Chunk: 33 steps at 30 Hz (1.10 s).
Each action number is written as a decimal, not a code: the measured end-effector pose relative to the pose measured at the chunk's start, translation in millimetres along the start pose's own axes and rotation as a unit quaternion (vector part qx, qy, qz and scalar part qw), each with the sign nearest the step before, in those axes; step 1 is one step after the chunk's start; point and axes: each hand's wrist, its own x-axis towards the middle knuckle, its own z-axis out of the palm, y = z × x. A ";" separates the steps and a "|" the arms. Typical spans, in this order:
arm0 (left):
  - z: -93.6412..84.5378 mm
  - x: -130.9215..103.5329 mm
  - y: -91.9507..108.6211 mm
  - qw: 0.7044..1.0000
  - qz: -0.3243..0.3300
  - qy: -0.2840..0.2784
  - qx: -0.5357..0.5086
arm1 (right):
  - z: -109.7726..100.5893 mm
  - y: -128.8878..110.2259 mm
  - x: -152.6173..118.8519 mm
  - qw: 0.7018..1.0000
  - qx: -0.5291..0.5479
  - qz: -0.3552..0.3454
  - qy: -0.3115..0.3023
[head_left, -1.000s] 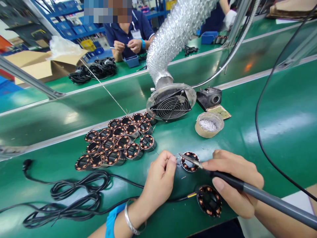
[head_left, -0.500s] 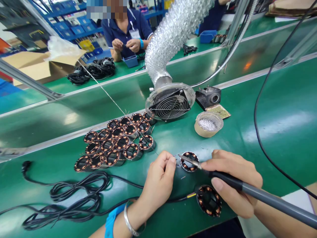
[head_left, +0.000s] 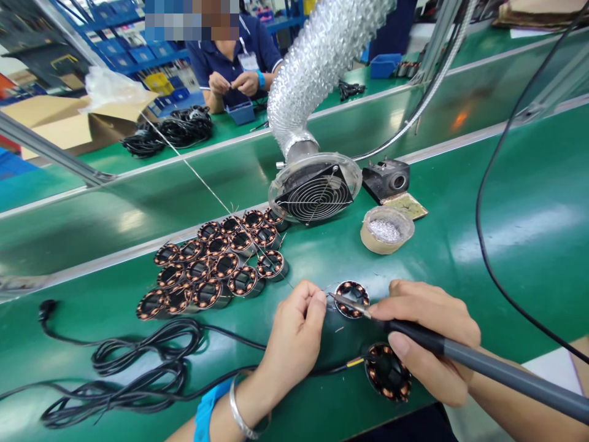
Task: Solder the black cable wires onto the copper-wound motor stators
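Note:
My right hand (head_left: pixel 427 334) grips a soldering iron (head_left: pixel 409 334) like a pen, its metal tip pointing left across a copper-wound stator (head_left: pixel 352 299). The tip is close to the fingertips of my left hand (head_left: pixel 299 325), by thin wire ends at the stator's left side. Thumb and forefinger of my left hand are pinched on a thin solder wire (head_left: pixel 193 169), which runs down from the upper left. Whether these fingers also hold a stator lead is hidden. A second stator (head_left: pixel 388 372), with a black cable and coloured leads joined to it, lies below my right hand.
Several stators (head_left: pixel 225 264) stand grouped at left. A coiled black power cable (head_left: pixel 138 362) lies in front. A fume extractor (head_left: pixel 317 190) hangs over the bench, beside an iron stand (head_left: pixel 386 178) and a round tub (head_left: pixel 385 230). Across the bench sits a person (head_left: pixel 234 67).
The iron's tip has moved slightly down and left, closer to my left fingertips. My right hand has shifted a little left. My left hand stays almost still.

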 end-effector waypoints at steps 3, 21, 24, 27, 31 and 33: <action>-0.6 -0.3 -0.9 1.000 0.001 0.001 -0.002 | -0.6 0.3 -1.4 1.000 0.002 -0.001 -0.003; 0.1 0.4 -2.2 1.000 0.000 0.000 -0.007 | -1.0 0.4 -0.6 1.000 -0.009 0.001 -0.006; 0.4 0.5 -0.6 1.000 -0.002 -0.003 -0.012 | -0.1 1.2 0.3 1.000 -0.012 0.000 -0.011; 0.5 0.6 0.0 1.000 -0.003 -0.002 -0.011 | 0.3 1.0 1.4 1.000 -0.015 -0.004 -0.011; 0.2 0.3 -1.4 1.000 -0.001 -0.002 -0.012 | -1.3 -0.7 0.9 1.000 -0.010 -0.002 -0.001; 0.1 0.1 -2.0 1.000 0.000 -0.003 -0.014 | -2.3 -0.7 -0.6 1.000 -0.006 -0.005 0.007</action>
